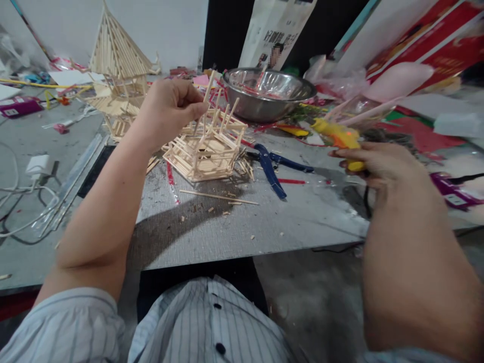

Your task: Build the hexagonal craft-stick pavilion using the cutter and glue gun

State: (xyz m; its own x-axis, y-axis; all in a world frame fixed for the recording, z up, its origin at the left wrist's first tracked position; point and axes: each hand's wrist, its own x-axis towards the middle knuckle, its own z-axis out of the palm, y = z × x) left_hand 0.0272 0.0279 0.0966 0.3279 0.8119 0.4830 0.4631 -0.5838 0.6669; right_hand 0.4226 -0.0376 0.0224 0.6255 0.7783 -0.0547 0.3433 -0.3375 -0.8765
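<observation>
My left hand (177, 103) pinches the upper part of a thin wooden stick (210, 86), held nearly upright over a small structure of wooden sticks (207, 156). That structure has a hexagon-like base, railings and several upright posts. Whether the held stick's lower end touches it, I cannot tell. Off to the right, my right hand (374, 164) is wrapped round a yellow hot glue gun (338, 135), somewhat blurred, with a small orange light on it. The glue gun is apart from the structure. Blue-handled pliers (270, 166) lie on the table between the structure and my right hand.
Behind the left forearm stands a stick pavilion with a pointed roof (117, 50). A metal bowl (268, 96) sits at the back. A loose stick (219, 196) and wood scraps lie near the front edge. A white charger (40, 165) with cables is at left, a purple object (456, 191) at right.
</observation>
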